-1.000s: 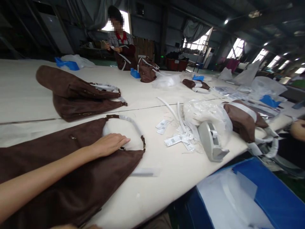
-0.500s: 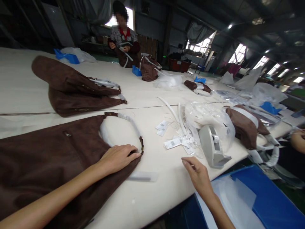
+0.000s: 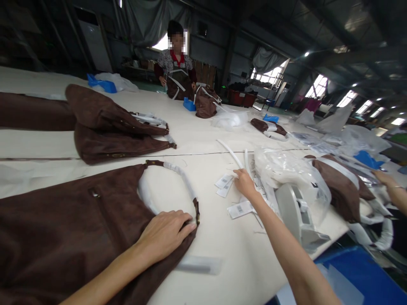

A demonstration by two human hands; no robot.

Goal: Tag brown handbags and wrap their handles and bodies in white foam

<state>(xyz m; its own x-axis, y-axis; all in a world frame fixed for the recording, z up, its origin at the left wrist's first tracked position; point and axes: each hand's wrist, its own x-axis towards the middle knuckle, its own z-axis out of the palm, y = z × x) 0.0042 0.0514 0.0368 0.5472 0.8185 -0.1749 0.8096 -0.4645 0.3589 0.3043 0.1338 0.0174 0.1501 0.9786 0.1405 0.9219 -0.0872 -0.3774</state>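
A large brown handbag (image 3: 63, 224) lies flat at the left, its strap (image 3: 182, 173) partly wrapped in whitish plastic. My left hand (image 3: 167, 235) rests on the bag's edge by the strap's lower end, thumb and fingers closed on it near a small metal buckle. Over the middle of the table, my right hand (image 3: 244, 183) is at the white paper tags (image 3: 224, 184), fingertips pinched together. Whatever is between those fingertips is too small to make out. More tags (image 3: 239, 209) lie under my right forearm. A clear plastic strip (image 3: 200, 264) sticks out beside the bag.
Other brown bags (image 3: 108, 127) lie behind on the white table (image 3: 197, 127). At the right are clear plastic bags (image 3: 286, 165), a grey tape dispenser (image 3: 291, 212), a wrapped brown bag (image 3: 338, 186) and a blue bin (image 3: 352, 271). A co-worker (image 3: 176, 63) stands across; another person's hand (image 3: 386, 180) shows far right.
My right hand has moved forward and left from the bare table near the dispenser to the tags. My left hand stays on the handbag's edge. The view has shifted slightly.
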